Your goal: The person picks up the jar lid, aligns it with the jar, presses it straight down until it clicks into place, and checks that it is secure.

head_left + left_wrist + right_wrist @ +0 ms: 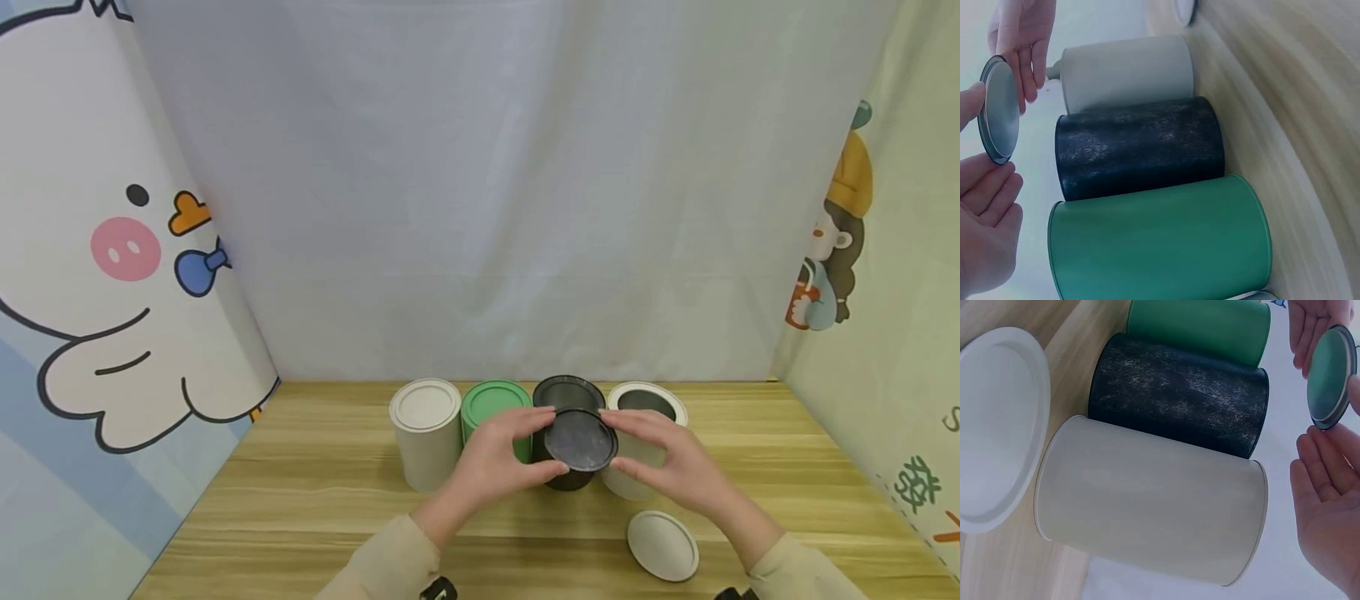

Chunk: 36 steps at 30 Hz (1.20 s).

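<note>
Both hands hold a round black lid (pixel 581 440) by its edge, tilted in the air in front of the black canister (pixel 567 482). My left hand (pixel 491 458) pinches the lid's left side between thumb and fingers; my right hand (pixel 675 458) grips the right side the same way. In the left wrist view the lid (pixel 1001 109) stands apart from the canister's top end. To the right is a white canister (pixel 633 479), its top uncovered with a dark inside showing. A white lid (pixel 663 546) lies on the table near the right forearm.
Left of the black canister stand a green canister (pixel 497 400) and a lidded white canister (pixel 425 406), all in one row on the wooden table (pixel 300 500). A grey curtain (pixel 480 208) hangs behind, with printed cloths at both sides.
</note>
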Motion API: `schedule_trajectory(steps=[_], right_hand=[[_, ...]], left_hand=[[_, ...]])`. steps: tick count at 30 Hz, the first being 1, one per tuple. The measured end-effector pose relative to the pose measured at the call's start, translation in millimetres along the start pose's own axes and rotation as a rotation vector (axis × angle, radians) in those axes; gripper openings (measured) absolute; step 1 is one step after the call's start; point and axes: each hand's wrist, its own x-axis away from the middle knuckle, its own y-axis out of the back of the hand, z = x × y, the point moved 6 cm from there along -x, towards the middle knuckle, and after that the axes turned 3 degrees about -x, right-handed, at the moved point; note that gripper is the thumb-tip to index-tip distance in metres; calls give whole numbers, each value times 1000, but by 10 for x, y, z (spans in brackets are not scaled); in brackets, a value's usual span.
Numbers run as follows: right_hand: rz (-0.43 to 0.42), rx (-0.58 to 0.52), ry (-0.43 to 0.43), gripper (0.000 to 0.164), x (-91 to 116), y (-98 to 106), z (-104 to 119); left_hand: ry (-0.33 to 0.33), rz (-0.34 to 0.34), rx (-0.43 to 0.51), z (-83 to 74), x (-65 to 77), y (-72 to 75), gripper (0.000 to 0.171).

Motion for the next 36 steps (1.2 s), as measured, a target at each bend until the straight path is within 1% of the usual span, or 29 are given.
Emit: schedule_trajectory(steps=[4,7,11,18,22,27,30,36], right_hand=[[-16,-5,-18,64,-45,8,-19],[-12,-10,-63,62,-77,11,-52],[-14,12,-113,59,-125,20,-102],[13,58,-130,58,-206,19,-179],[35,97,-145,58,-244,10,-247],[97,142,-179,57,-297,-13,-312],[125,157,-203,57,-323,-27,-341],[166,147,-302,57,-359,-45,-420]], left_hand=[[4,-13,-24,0,-46,28,57],[21,-10,-35,6,-81,38,57],[33,-10,-40,22,-139,38,58],[29,-26,-67,85,-253,20,59],[56,3,-92,131,-297,-7,60],[103,60,-119,185,-346,-40,61],[128,80,-125,221,-381,-51,60],[167,95,-115,298,-437,-70,60]])
